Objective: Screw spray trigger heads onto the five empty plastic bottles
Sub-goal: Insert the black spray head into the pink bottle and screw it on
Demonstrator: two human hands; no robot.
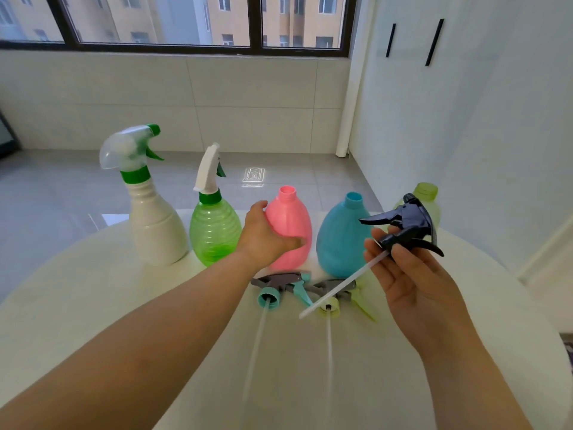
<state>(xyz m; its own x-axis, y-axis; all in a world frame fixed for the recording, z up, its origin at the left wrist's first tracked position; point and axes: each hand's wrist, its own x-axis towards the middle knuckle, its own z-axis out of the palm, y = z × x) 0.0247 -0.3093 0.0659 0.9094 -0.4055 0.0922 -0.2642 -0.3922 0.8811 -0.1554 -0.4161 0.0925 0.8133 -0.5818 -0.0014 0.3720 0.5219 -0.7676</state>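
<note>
Five bottles stand in a row on the white round table (93, 305). The white bottle (155, 231) and the green ribbed bottle (214, 231) carry trigger heads. The pink bottle (291, 225), the blue bottle (341, 240) and the pale green bottle (429, 197) have bare necks. My left hand (263, 237) wraps the pink bottle's left side. My right hand (412, 274) holds a black trigger head (406, 225) with its white tube slanting down to the left. Two more heads lie on the table, a teal one (279, 287) and a yellow-green one (341, 296).
The table's far edge runs just behind the bottles, with grey tiled floor (62, 187) beyond. A white wall (465, 135) stands close on the right. A window (186, 23) is at the back.
</note>
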